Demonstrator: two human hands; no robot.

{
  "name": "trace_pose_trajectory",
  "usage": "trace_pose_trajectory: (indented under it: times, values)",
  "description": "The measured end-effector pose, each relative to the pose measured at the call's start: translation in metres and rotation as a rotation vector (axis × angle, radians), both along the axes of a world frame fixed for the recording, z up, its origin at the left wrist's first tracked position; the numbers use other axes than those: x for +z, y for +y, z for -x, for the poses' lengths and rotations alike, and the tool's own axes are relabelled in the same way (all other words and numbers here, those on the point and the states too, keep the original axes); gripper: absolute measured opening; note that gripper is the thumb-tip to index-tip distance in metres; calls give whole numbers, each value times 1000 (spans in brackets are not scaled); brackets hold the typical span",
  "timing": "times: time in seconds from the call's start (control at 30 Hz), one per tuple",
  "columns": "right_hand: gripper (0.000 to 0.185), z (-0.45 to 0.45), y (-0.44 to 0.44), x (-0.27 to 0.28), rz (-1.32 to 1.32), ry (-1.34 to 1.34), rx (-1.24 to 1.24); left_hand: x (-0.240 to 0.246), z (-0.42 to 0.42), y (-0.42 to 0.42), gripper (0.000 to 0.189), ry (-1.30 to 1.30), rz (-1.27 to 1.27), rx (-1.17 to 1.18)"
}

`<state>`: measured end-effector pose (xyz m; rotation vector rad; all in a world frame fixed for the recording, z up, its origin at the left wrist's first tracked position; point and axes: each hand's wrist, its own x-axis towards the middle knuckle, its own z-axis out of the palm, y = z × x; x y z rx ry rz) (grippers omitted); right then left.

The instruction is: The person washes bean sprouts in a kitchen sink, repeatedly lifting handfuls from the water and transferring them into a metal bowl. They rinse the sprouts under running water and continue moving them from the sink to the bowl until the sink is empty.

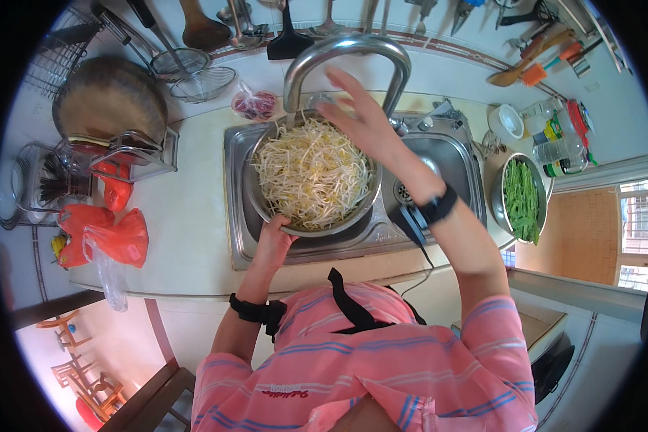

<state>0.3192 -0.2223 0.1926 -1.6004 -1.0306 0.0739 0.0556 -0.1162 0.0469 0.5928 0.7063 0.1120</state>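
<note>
A metal bowl heaped with bean sprouts sits in the left basin of a steel double sink. My left hand grips the bowl's near-left rim, thumb over the edge. Above the far right side of the sprouts is my right hand, slightly blurred, its fingers apart and nothing in them. It is close to the arched chrome faucet. A thin stream of water appears to fall from the spout onto the far edge of the sprouts.
Right of the sink stands a metal bowl of green vegetables, with plastic bottles behind. Red plastic bags and a dish rack occupy the left counter. A tied bag lies behind the sink. Ladles hang along the wall.
</note>
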Motion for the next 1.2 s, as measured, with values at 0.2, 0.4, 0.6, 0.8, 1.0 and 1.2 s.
trace_pose_trajectory:
  times: [0.2,0.4,0.6,0.8,1.0,1.2]
  values:
    - [35,-2,34,18,37,471,390,1,27,-22,15,-19,-50,81]
    - [38,27,-42,18,73,499,516,-14,46,-80,24,14,-48,116]
    - [41,32,-108,19,43,555,597,-7,62,-144,47,46,-65,60]
    - [53,18,-177,-59,540,-76,150,-13,69,-170,42,69,-78,24]
    - [44,40,-256,-143,709,552,-31,-6,62,-137,40,186,-291,-254]
    - [35,65,-284,-151,714,590,-118,2,64,-136,55,163,-472,-317]
